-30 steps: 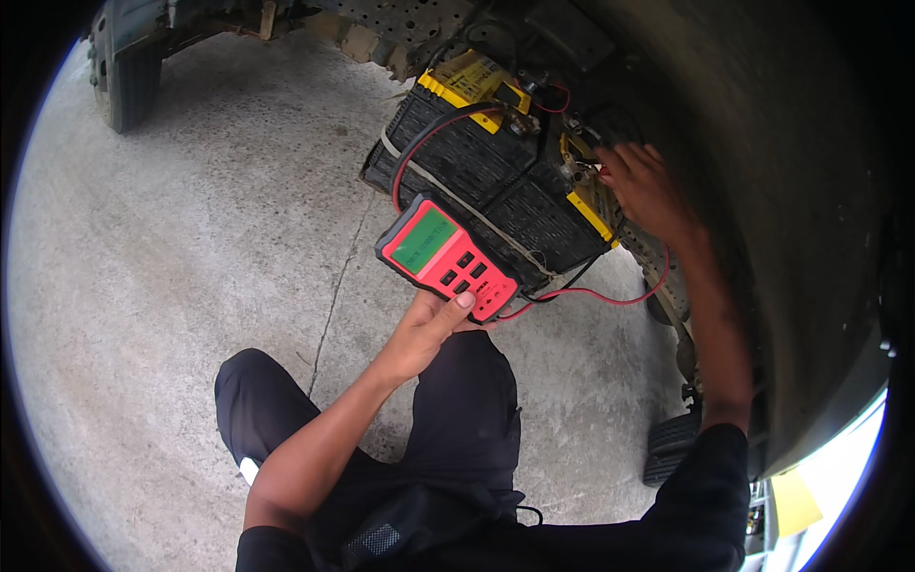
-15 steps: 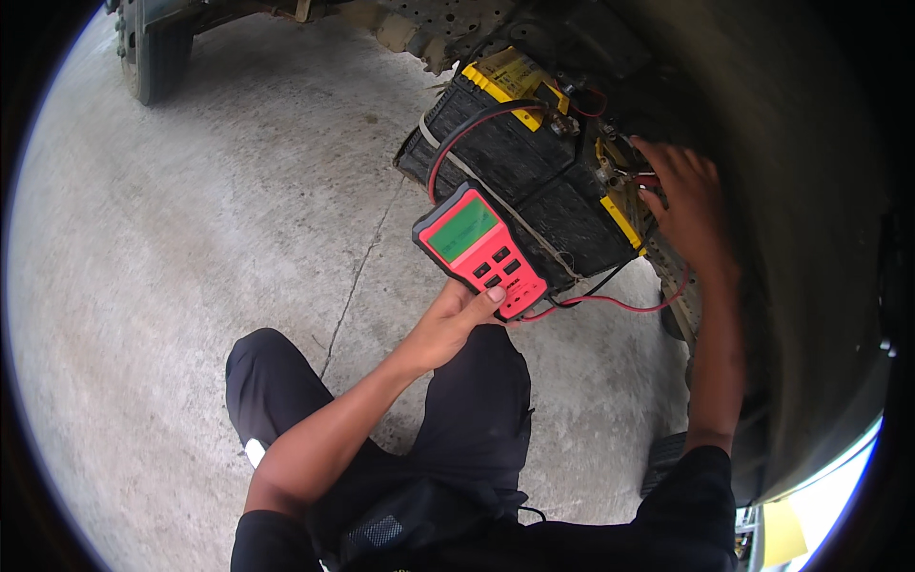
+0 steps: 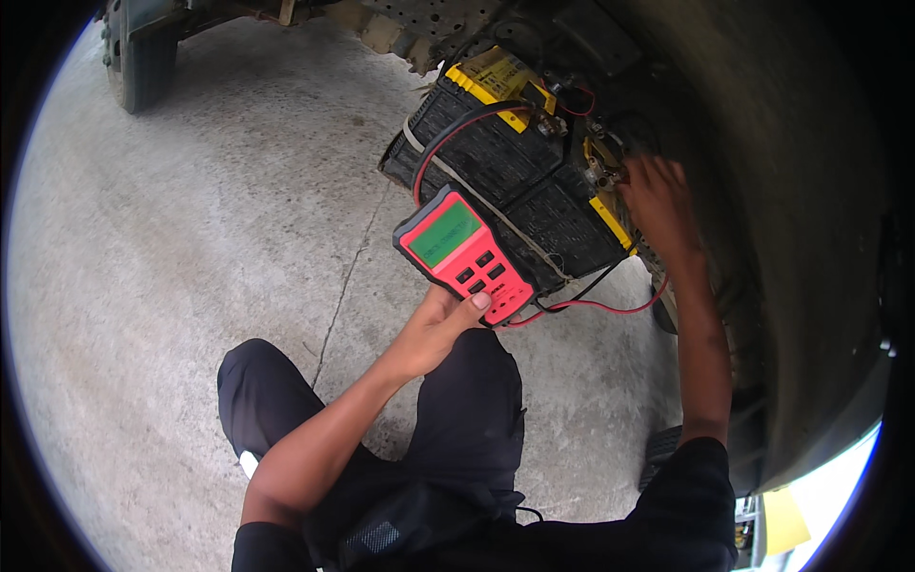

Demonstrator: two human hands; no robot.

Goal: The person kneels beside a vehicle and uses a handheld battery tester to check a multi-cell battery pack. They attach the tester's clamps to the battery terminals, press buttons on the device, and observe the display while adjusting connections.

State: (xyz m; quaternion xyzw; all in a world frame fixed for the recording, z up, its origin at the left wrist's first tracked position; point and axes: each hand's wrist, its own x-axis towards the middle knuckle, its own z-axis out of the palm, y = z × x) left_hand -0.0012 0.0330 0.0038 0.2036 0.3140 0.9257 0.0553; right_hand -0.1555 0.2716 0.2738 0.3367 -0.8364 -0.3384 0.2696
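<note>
My left hand [image 3: 434,331] grips a red and black handheld battery tester [image 3: 505,279], thumb on its lower face below the buttons. Its green screen [image 3: 444,234] is lit and tilted toward me. A red lead [image 3: 610,307] and a black lead run from its lower end to the right. At the lower black battery [image 3: 556,227], my right hand [image 3: 662,212] is closed by the terminal, around the red clamp seen between its fingers earlier; the fingers now hide it. The upper black battery [image 3: 477,141] has a yellow top edge and cabled terminals.
A pale strap [image 3: 457,176] crosses the battery sides, and a thick black and red cable [image 3: 440,153] loops over them. The vehicle's dark body [image 3: 810,238] curves along the right. A wheel [image 3: 143,67] stands at the far left on the concrete floor [image 3: 191,238].
My right hand's fingers have drawn in at the lower battery's terminal, covering the red clamp. The tester stays in my left hand, and the whole view has shifted slightly.
</note>
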